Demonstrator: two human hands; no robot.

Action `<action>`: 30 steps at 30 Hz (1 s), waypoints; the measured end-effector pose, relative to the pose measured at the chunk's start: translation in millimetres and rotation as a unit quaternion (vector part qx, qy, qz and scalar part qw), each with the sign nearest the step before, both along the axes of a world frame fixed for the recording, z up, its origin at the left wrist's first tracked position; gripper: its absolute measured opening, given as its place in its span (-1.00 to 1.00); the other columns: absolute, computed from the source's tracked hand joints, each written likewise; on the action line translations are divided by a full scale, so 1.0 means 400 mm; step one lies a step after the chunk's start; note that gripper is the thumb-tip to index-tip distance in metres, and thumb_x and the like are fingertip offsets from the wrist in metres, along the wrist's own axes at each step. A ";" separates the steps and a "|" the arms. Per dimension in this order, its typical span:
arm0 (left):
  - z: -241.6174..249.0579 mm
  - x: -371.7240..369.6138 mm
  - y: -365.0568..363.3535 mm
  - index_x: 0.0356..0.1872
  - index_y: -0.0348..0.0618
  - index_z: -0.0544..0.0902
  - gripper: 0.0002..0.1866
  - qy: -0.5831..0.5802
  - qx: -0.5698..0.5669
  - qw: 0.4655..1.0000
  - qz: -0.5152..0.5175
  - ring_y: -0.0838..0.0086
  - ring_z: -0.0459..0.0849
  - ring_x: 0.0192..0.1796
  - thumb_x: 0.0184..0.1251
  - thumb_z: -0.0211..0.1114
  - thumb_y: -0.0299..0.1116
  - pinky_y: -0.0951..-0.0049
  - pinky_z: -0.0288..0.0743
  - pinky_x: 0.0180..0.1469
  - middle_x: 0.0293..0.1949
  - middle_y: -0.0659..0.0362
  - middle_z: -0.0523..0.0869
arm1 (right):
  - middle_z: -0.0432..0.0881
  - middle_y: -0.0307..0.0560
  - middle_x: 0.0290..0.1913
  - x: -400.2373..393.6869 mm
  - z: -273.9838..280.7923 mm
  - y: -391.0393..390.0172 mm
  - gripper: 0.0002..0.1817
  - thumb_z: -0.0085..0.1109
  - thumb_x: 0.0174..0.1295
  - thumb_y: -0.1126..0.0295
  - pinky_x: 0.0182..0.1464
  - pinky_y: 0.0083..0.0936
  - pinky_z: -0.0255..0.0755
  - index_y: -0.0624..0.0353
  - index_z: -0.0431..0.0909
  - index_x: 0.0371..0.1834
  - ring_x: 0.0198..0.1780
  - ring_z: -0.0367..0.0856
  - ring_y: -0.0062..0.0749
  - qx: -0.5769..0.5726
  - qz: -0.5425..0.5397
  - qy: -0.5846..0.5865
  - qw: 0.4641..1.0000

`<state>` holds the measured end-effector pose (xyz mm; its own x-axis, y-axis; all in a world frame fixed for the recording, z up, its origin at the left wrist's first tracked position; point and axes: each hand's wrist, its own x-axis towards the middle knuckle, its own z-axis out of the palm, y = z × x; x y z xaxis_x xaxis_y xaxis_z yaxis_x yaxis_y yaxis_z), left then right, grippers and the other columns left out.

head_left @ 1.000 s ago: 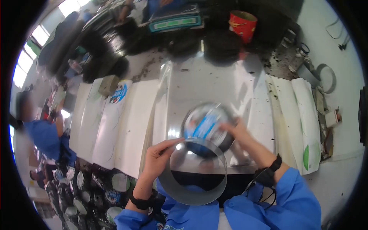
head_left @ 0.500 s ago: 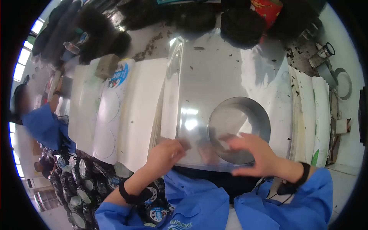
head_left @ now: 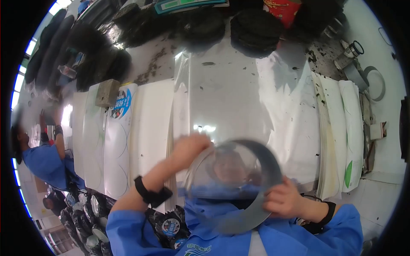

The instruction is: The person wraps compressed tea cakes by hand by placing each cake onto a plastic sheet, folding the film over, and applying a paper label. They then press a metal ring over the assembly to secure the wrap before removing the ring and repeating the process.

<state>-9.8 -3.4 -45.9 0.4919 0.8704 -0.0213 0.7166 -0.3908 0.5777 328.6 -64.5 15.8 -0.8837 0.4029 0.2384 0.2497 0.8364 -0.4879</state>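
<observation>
Grey ring (head_left: pixel 270 166), probably light and stiff, best held by its wall: right hand (head_left: pixel 282 199) clasps its right side; left hand (head_left: pixel 191 150), upper left, hold unclear.

The open, round, stiff-walled ring (head_left: pixel 269 163) at near centre is plain grey. The person's blue cloth shirt (head_left: pixel 299 241) bears green lettering, and the strap-like left wristband (head_left: pixel 150 194) is black. At left, a long white sheet (head_left: pixel 116 158) carries faint circle outlines and a round blue-and-white label (head_left: pixel 122 103). Far right, the round-walled red container (head_left: pixel 287 13) has yellowish markings; the round slabs (head_left: pixel 256 33) are blackish.
</observation>
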 end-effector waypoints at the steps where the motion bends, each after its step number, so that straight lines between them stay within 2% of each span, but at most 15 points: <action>1: 0.059 0.009 0.044 -0.39 -0.18 0.59 -0.92 -0.042 -0.038 0.997 0.060 0.24 0.54 -0.25 0.21 0.29 -0.42 0.33 0.45 -0.22 -0.37 0.09 0.54 | 0.44 -0.27 -0.43 -0.006 -0.008 -0.018 -0.69 0.40 -0.22 0.17 0.31 0.12 0.25 -0.03 0.44 -0.51 -0.17 0.57 -0.34 0.003 -0.003 0.000 1.000; 3: 0.186 0.031 0.096 -0.39 -0.25 0.56 -0.93 -0.140 0.022 0.988 0.067 0.33 0.48 -0.28 0.17 0.30 -0.56 0.42 0.40 -0.23 -0.37 0.13 0.50 | 0.44 -0.27 -0.44 -0.011 -0.047 -0.040 -0.73 0.34 -0.13 0.17 0.35 0.14 0.22 -0.03 0.42 -0.52 -0.19 0.57 -0.35 -0.029 0.022 0.008 0.999; 6: 0.333 0.087 0.060 -0.40 -0.22 0.57 -0.91 -0.126 0.058 0.990 -0.011 0.30 0.49 -0.28 0.14 0.33 -0.54 0.39 0.40 -0.24 -0.38 0.14 0.49 | 0.49 -0.24 -0.37 -0.031 -0.062 0.060 -0.71 0.35 -0.14 0.21 0.37 0.15 0.18 0.01 0.48 -0.40 -0.14 0.56 -0.32 0.058 -0.121 -0.071 0.988; 8: 0.319 0.149 0.013 -0.46 -0.16 0.54 -0.86 -0.078 0.078 0.991 -0.082 0.20 0.53 -0.23 0.08 0.37 -0.43 0.26 0.44 -0.20 -0.38 0.12 0.51 | 0.54 -0.13 -0.22 -0.024 -0.122 0.138 -0.61 0.37 -0.11 0.20 0.39 0.18 0.10 0.07 0.51 -0.22 0.01 0.55 -0.19 0.001 -0.188 -0.113 0.976; 10: 0.265 0.167 -0.045 -0.36 -0.10 0.53 -0.83 0.009 0.077 0.990 -0.121 0.23 0.56 -0.21 0.13 0.35 -0.33 0.24 0.50 -0.19 -0.36 0.15 0.51 | 0.56 -0.01 0.02 -0.023 -0.113 0.197 -0.44 0.39 -0.06 0.15 0.42 0.18 0.02 0.12 0.51 0.04 0.21 0.47 -0.08 0.108 -0.256 0.008 0.961; 11: 0.233 0.154 -0.075 -0.29 -0.09 0.54 -0.81 0.068 0.079 0.985 -0.139 0.25 0.59 -0.18 0.14 0.34 -0.30 0.26 0.52 -0.18 -0.31 0.18 0.54 | 0.40 0.05 0.28 -0.003 -0.104 0.158 -0.26 0.40 0.03 0.13 0.28 -0.02 0.32 0.14 0.34 0.28 0.26 0.46 -0.02 0.147 -0.244 -0.034 0.958; 12: 0.206 0.139 -0.110 -0.23 -0.07 0.57 -0.77 0.067 0.078 0.986 -0.130 0.29 0.61 -0.15 0.14 0.36 -0.27 0.28 0.53 -0.17 -0.25 0.21 0.56 | 0.46 0.10 0.26 0.039 -0.178 0.071 -0.26 0.39 0.02 0.13 0.45 0.07 0.02 0.15 0.39 0.30 0.38 0.34 -0.05 0.110 -0.218 -0.102 0.964; 13: 0.174 0.113 -0.140 -0.18 -0.04 0.60 -0.74 0.100 0.055 0.984 -0.135 0.32 0.62 -0.13 0.13 0.37 -0.23 0.32 0.53 -0.15 -0.20 0.24 0.58 | 0.51 -0.01 0.24 0.059 -0.115 0.029 -0.48 0.35 0.16 0.18 0.28 -0.23 0.40 0.15 0.51 0.15 0.27 0.50 -0.16 -0.074 -0.089 0.013 0.993; 14: 0.135 0.086 -0.161 -0.18 -0.04 0.60 -0.74 0.098 0.063 0.984 -0.136 0.32 0.62 -0.13 0.13 0.37 -0.23 0.32 0.53 -0.15 -0.20 0.24 0.58 | 0.64 -0.09 0.11 0.122 -0.169 -0.062 -0.61 0.32 0.20 0.23 0.24 -0.30 0.45 0.15 0.60 0.05 0.18 0.59 -0.29 -0.171 0.041 -0.021 0.984; 15: 0.103 0.063 -0.174 -0.18 -0.04 0.60 -0.73 0.127 0.058 0.983 -0.116 0.33 0.62 -0.12 0.12 0.37 -0.21 0.33 0.52 -0.14 -0.19 0.24 0.59 | 0.67 -0.20 0.07 0.122 -0.082 -0.087 -0.72 0.28 0.19 0.32 0.06 -0.49 0.57 0.14 0.65 -0.05 0.04 0.68 -0.37 -0.032 0.078 0.049 0.995; 19: 0.127 0.097 -0.129 -0.15 -0.04 0.63 -0.68 0.141 0.001 0.986 -0.087 0.34 0.63 -0.13 0.10 0.40 -0.16 0.30 0.50 -0.15 -0.14 0.25 0.61 | 0.65 -0.12 0.09 0.094 -0.030 0.029 -0.65 0.33 0.12 0.29 0.25 -0.23 0.45 0.12 0.62 -0.01 0.17 0.60 -0.26 0.030 -0.212 -0.057 0.975; 21: 0.151 0.133 -0.072 -0.11 -0.04 0.63 -0.64 0.101 0.060 0.991 -0.063 0.31 0.61 -0.03 0.11 0.40 -0.13 0.25 0.47 -0.03 -0.06 0.22 0.62 | 0.65 -0.12 0.08 0.099 -0.051 0.079 -0.64 0.32 0.11 0.31 0.25 -0.23 0.46 0.12 0.61 0.00 0.15 0.61 -0.23 0.040 -0.132 -0.047 0.989; 22: 0.155 0.154 -0.038 -0.07 -0.03 0.63 -0.61 0.060 0.112 0.991 -0.033 0.27 0.59 0.06 0.11 0.40 -0.10 0.19 0.45 0.09 0.02 0.19 0.62 | 0.65 -0.12 0.07 0.097 -0.038 0.116 -0.63 0.31 0.10 0.32 0.24 -0.22 0.46 0.12 0.60 0.01 0.14 0.61 -0.20 0.045 -0.044 -0.037 0.997; 25: 0.126 0.181 0.048 0.42 -0.14 0.26 -0.16 0.129 0.143 0.981 -0.032 0.17 0.20 0.49 0.15 0.37 -0.01 -0.02 -0.10 0.51 0.47 0.02 0.23 | 0.67 -0.12 -0.03 0.062 0.046 0.387 -0.67 0.29 0.12 0.32 0.16 -0.24 0.48 0.10 0.60 -0.03 0.03 0.63 -0.15 0.187 -0.146 0.019 0.971; 30: 0.044 0.152 0.020 0.42 -0.11 0.28 -0.12 0.140 0.091 0.985 -0.042 0.16 0.17 0.51 0.12 0.37 0.10 -0.24 -0.23 0.48 0.48 0.02 0.22 | 0.43 0.10 0.28 -0.017 -0.002 0.936 -0.38 0.29 0.14 0.05 0.41 -0.13 0.12 0.20 0.44 0.18 0.40 0.26 -0.03 0.197 -0.317 -0.025 0.927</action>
<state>51.1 4.6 -28.5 0.5599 0.8285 -0.0148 0.7985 -0.5347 0.2767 321.7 309.9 15.0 -0.5129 0.7359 0.4421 0.7663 0.6246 -0.1505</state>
